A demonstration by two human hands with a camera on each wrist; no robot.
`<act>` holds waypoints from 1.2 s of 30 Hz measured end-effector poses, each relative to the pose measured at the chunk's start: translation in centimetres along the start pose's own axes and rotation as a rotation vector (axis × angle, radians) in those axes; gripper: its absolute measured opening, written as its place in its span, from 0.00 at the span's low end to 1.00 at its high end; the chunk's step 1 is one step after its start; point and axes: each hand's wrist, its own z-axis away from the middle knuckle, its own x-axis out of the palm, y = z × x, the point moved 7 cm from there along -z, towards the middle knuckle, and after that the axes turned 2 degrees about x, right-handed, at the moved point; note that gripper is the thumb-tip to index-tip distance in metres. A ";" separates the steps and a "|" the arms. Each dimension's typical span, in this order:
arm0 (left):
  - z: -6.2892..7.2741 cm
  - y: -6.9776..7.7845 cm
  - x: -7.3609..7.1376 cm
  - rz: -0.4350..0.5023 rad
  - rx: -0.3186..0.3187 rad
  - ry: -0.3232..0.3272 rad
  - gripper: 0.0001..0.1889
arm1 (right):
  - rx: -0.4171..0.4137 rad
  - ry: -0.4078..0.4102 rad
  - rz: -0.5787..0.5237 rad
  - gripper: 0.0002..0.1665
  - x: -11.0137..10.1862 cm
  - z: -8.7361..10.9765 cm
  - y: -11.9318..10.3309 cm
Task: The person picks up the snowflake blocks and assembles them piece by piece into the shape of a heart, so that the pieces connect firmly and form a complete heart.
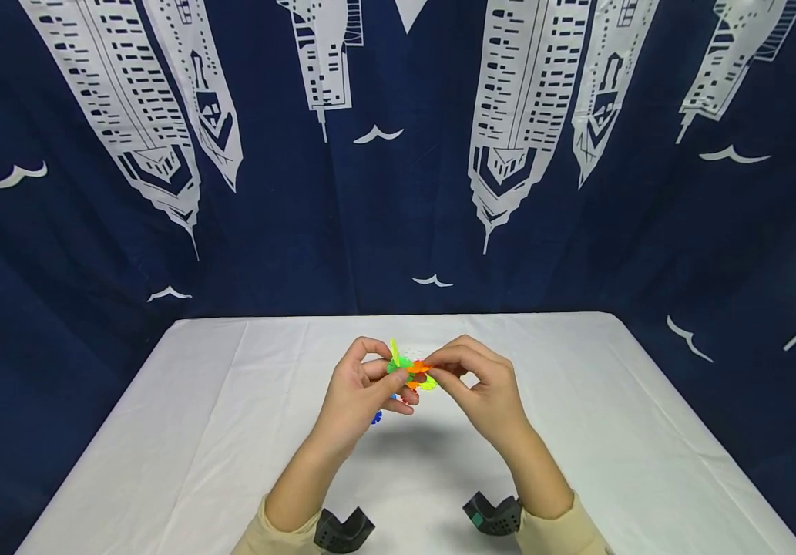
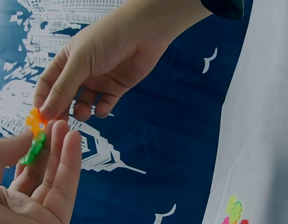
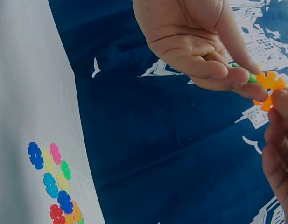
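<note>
My left hand [image 1: 354,395] pinches a small green flower-shaped plastic disc [image 2: 33,148] between thumb and fingers. An orange disc of the same kind [image 3: 270,84] is pinched by my right hand [image 1: 484,387]. The two discs meet edge to edge between the hands; whether their slots are locked together I cannot tell. A yellow disc [image 1: 394,352] stands up beside the green one in the head view. In the left wrist view, the left hand [image 2: 41,186] shows its palm, with the right hand [image 2: 111,56] above it.
Several loose discs lie on the white table [image 1: 217,432], among them a blue one [image 3: 35,155], a pink one [image 3: 55,153] and a red one [image 3: 57,213]. The hands partly hide them in the head view. A dark blue curtain [image 1: 342,231] hangs behind the table.
</note>
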 end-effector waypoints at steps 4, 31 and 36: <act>0.0 -0.1 0.5 -0.013 -0.007 -0.074 0.27 | -0.046 -0.015 -0.039 0.12 0.0 0.0 -0.3; 0.1 1.2 -1.0 -0.273 0.067 0.027 0.19 | 0.568 -0.189 0.331 0.19 2.5 3.8 11.5; 0.0 1.1 -1.0 -0.271 0.063 0.022 0.19 | 0.690 -0.237 0.352 0.23 2.5 5.9 15.6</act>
